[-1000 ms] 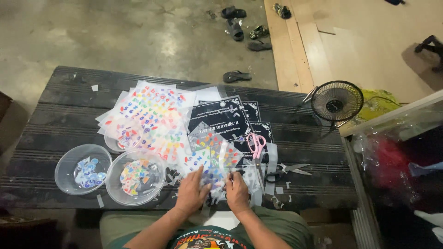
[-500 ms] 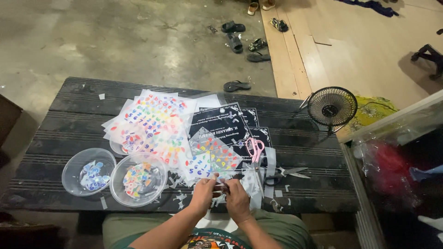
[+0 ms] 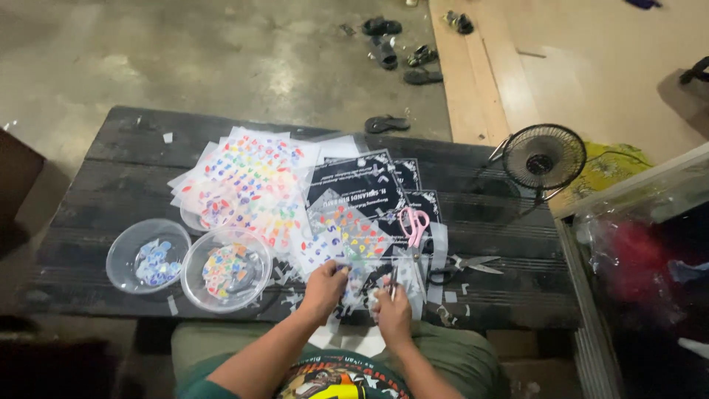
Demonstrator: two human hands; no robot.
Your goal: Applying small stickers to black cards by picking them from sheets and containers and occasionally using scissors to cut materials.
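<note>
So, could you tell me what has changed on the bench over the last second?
The left hand and right hand have drawn back from the sticker sheet toward the near edge, both pinching at its clear film. The two bowls, pink scissors, black-handled scissors and fan stayed put.

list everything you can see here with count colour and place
table: one, dark slatted wood, across the middle
sticker sheets: a fanned pile, clear with multicoloured shapes, table centre-left
held sticker sheet: one, clear with coloured shapes, at the near edge
black printed sheets: several, black with white print, centre
bowls: two, clear plastic with coloured pieces inside, near left
pink scissors: one, right of centre
dark-handled scissors: one, near right
fan: one, small, black, table's right end
sandals: several, dark, on the concrete floor beyond
left hand: grips the held sheet
right hand: at the sheet's near right edge
</note>
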